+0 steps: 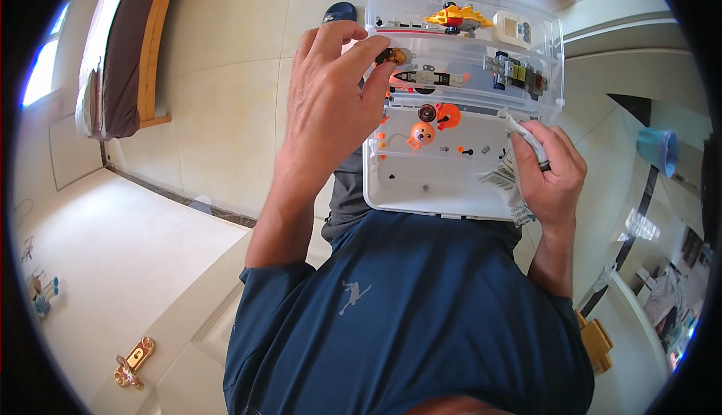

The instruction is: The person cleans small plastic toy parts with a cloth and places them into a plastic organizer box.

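My left hand (335, 88) is closed in a pinch on a small brown-and-amber toy piece (394, 56), over the left side of a clear-and-white plastic case (451, 203). Crumpled in my right hand (549, 170) is a thin printed paper (515, 189), held at the case's right edge; something dark shows by the fingers. Inside the case, an orange round-headed toy (423, 135) lies beside an orange piece with a dark wheel (445, 115). A long black-and-white toy piece (429, 78) sits in the middle tier, near my left fingertips.
Farther up in the case are a yellow-and-red toy (459, 18), a white device with a small screen (513, 29) and a toy vehicle (517, 74). Small loose bits (466, 152) dot the lower tier. A blue bin (658, 152) stands right; a bed (120, 46) is at far left.
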A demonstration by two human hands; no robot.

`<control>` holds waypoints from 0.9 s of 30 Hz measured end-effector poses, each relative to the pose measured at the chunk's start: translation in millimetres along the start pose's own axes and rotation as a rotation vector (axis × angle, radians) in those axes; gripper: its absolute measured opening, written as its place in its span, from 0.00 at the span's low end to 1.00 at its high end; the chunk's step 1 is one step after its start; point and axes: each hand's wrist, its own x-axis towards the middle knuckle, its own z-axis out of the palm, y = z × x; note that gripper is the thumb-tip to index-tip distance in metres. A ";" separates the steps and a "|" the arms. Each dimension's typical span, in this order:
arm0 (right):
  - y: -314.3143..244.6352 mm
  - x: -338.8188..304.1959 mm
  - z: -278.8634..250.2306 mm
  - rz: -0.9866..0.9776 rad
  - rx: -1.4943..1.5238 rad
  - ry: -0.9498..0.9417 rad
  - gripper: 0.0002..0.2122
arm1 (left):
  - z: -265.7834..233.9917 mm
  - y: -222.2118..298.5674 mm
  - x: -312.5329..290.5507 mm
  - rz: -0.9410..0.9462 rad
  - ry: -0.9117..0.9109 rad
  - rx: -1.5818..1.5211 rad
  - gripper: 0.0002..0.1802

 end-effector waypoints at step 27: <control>-44.9 -17.2 24.5 -0.145 0.204 0.123 0.18 | 27.4 87.0 -58.8 -0.583 -0.232 -1.511 0.19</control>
